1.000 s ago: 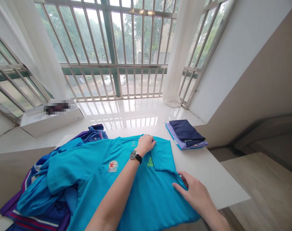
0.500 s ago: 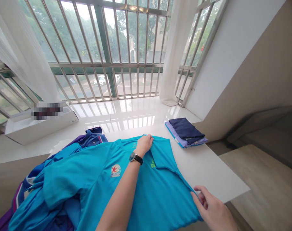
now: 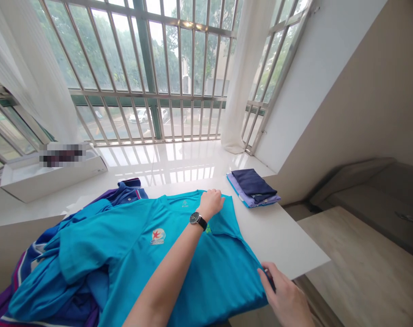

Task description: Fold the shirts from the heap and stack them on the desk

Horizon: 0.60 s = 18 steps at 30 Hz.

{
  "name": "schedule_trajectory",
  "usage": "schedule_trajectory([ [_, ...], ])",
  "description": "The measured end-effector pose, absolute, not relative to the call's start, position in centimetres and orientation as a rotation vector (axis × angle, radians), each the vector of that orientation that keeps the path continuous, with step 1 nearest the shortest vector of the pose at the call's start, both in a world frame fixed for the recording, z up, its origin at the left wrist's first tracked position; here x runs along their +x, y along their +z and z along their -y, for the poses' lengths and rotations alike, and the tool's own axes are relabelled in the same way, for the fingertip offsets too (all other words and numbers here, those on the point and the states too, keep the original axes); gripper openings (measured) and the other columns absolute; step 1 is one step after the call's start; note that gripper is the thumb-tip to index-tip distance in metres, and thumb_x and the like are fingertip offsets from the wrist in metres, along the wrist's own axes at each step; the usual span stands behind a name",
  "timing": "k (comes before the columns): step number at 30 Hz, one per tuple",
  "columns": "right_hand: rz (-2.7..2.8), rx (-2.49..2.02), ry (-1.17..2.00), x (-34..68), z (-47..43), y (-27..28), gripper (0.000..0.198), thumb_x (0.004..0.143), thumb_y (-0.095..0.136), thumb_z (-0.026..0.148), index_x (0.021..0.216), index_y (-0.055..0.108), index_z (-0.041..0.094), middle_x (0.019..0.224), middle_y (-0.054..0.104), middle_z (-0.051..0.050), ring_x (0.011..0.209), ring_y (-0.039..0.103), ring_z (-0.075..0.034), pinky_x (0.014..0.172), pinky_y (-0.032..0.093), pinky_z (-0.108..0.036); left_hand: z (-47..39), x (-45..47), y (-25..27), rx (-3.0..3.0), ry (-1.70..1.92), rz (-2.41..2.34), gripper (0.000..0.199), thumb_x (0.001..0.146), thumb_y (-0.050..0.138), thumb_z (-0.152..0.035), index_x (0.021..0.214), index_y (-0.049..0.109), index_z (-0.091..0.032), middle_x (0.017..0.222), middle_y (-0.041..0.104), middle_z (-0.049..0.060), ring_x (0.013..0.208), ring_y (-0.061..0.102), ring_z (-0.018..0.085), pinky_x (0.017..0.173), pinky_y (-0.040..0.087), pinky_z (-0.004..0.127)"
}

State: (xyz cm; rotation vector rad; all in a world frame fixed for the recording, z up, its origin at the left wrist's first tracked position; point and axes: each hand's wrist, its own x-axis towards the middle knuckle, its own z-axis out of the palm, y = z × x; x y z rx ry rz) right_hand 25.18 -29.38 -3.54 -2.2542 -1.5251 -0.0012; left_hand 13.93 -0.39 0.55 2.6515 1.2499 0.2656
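A turquoise T-shirt (image 3: 193, 268) lies spread over the white ledge, its right side and sleeve folded inward and a round red-star logo on its chest. My left hand (image 3: 211, 203), with a black-strapped watch on the wrist, reaches across to the shoulder beside the collar. Its fingers are curled closed on the cloth there, their tips partly hidden. At the folded side edge, lower right, my right hand (image 3: 286, 290) pinches the fabric between thumb and fingers.
A heap of blue and purple clothes (image 3: 53, 277) lies under and left of the shirt. Folded garments (image 3: 254, 185) are stacked at the right. Back left stands a white box (image 3: 56, 179) with blurred contents. Barred windows and white curtains (image 3: 238, 91) rise behind the ledge (image 3: 179, 163).
My left hand has shifted right along the shirt's shoulder, away from the collar. My right hand keeps its pinch on the side edge. The whole view has turned slightly right.
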Motion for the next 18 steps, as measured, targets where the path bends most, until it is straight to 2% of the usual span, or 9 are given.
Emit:
schedule_trajectory([
  [4, 1.501, -2.235, 0.074, 25.6, 29.7, -3.4, 0.032, 0.097, 0.034, 0.049, 0.094, 0.060, 0.030, 0.075, 0.072, -0.001, 0.062, 0.069, -0.023, 0.053, 0.044, -0.029, 0.6, 16.7, 0.0, 2.648, 0.248, -1.268, 0.035, 0.098, 0.043, -0.042, 0.109, 0.062, -0.014, 0.111, 0.063, 0.017, 0.109, 0.058, 0.031, 0.086, 0.046, 0.040],
  [8, 1.376, -2.109, 0.259, 25.9, 31.3, -4.3, 0.036, 0.094, 0.039, 0.055, 0.095, 0.063, 0.029, 0.069, 0.071, -0.002, 0.059, 0.066, -0.021, 0.054, 0.047, -0.027, 0.9, 17.4, -1.1, 2.640, 0.317, -1.345, 0.040, 0.098, 0.042, -0.046, 0.115, 0.058, -0.014, 0.119, 0.058, 0.018, 0.115, 0.051, 0.034, 0.090, 0.043, 0.046],
  [13, 1.142, -1.921, 0.355, 24.9, 33.7, -6.9, 0.038, 0.088, 0.049, 0.060, 0.093, 0.064, 0.026, 0.071, 0.071, -0.002, 0.064, 0.068, -0.020, 0.062, 0.053, -0.025, 1.3, 16.8, -2.0, 2.651, 0.371, -1.361, 0.040, 0.099, 0.040, -0.047, 0.125, 0.050, -0.018, 0.123, 0.056, 0.015, 0.116, 0.048, 0.030, 0.095, 0.038, 0.042],
  [16, 1.106, -1.873, 0.371, 24.0, 34.4, -7.7, 0.037, 0.087, 0.052, 0.060, 0.088, 0.064, 0.025, 0.075, 0.072, -0.004, 0.071, 0.069, -0.020, 0.065, 0.054, -0.024, 1.2, 16.6, -2.2, 2.664, 0.345, -1.340, 0.039, 0.100, 0.038, -0.050, 0.117, 0.054, -0.019, 0.122, 0.055, 0.014, 0.117, 0.047, 0.029, 0.096, 0.036, 0.042],
  [18, 1.130, -1.855, 0.372, 23.8, 34.6, -7.7, 0.036, 0.088, 0.051, 0.058, 0.084, 0.063, 0.024, 0.073, 0.070, -0.003, 0.068, 0.068, -0.018, 0.065, 0.054, -0.023, 1.0, 16.7, -2.3, 2.668, 0.327, -1.332, 0.039, 0.099, 0.038, -0.051, 0.113, 0.055, -0.019, 0.123, 0.055, 0.014, 0.117, 0.047, 0.029, 0.096, 0.036, 0.042],
])
